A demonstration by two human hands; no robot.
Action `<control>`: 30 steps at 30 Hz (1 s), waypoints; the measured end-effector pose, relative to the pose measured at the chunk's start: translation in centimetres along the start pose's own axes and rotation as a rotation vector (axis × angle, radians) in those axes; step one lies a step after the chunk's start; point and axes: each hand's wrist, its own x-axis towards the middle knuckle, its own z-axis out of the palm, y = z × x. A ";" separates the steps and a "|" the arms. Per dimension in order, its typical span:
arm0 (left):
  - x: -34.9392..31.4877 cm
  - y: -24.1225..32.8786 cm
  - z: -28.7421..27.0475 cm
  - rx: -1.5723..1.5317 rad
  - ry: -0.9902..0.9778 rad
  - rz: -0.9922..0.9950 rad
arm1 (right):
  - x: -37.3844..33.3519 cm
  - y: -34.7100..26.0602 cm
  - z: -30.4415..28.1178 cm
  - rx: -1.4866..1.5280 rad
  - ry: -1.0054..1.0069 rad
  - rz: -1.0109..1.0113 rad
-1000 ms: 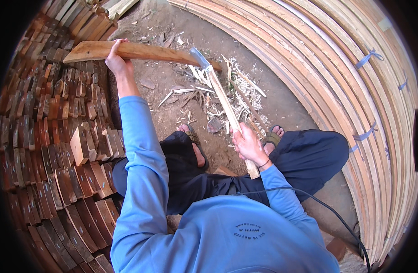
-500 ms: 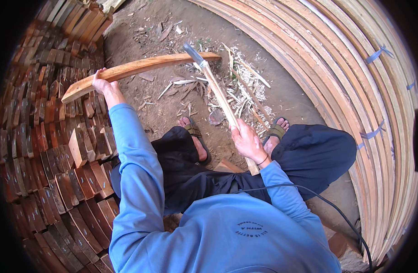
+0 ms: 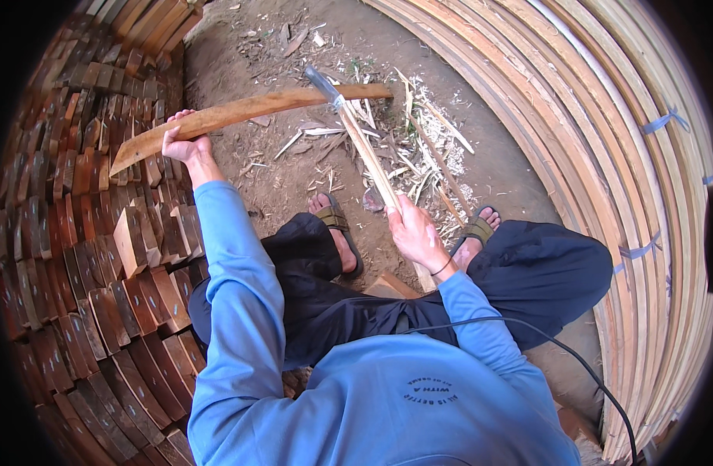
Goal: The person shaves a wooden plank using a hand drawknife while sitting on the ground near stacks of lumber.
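Note:
My left hand (image 3: 187,146) is closed round a long wooden board (image 3: 240,114), near the board's left end. The board slants up to the right, its far end over the wood shavings. My right hand (image 3: 416,235) grips the pale wooden handle (image 3: 374,158) of a long-handled knife. Its grey metal blade (image 3: 322,83) points up and left, crossing in front of the board near the far end. I cannot tell whether the blade touches the board. The handle's butt shows below my right wrist.
Stacked wooden pieces (image 3: 77,225) rise along the left. Long boards tied with blue strips (image 3: 665,120) stand along the right. Shavings and splinters (image 3: 442,147) lie on the dirt floor (image 3: 255,70) between my sandalled feet and beyond. A black cable (image 3: 574,357) runs past my right side.
The board has rolled in my left hand, so a darker face shows on top. The knife's blade has shifted slightly left and up. Both hands keep their holds.

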 end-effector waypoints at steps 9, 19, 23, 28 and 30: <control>0.2 -0.3 1.2 0.012 -0.082 -0.004 | 0.5 -0.7 -0.3 0.040 -0.062 0.116; -0.1 -0.4 2.2 0.023 -0.119 0.003 | 0.7 -1.2 -0.8 0.008 -0.071 0.115; -0.6 -0.7 3.3 0.035 -0.182 -0.006 | 1.9 -0.2 -0.1 0.005 0.009 0.035; 0.2 -1.1 3.4 0.060 -0.099 0.068 | 0.6 -0.7 -0.4 -0.025 -0.038 0.067; -0.3 -1.9 3.9 0.063 -0.095 0.089 | -0.5 -0.9 -0.9 -0.030 -0.032 0.064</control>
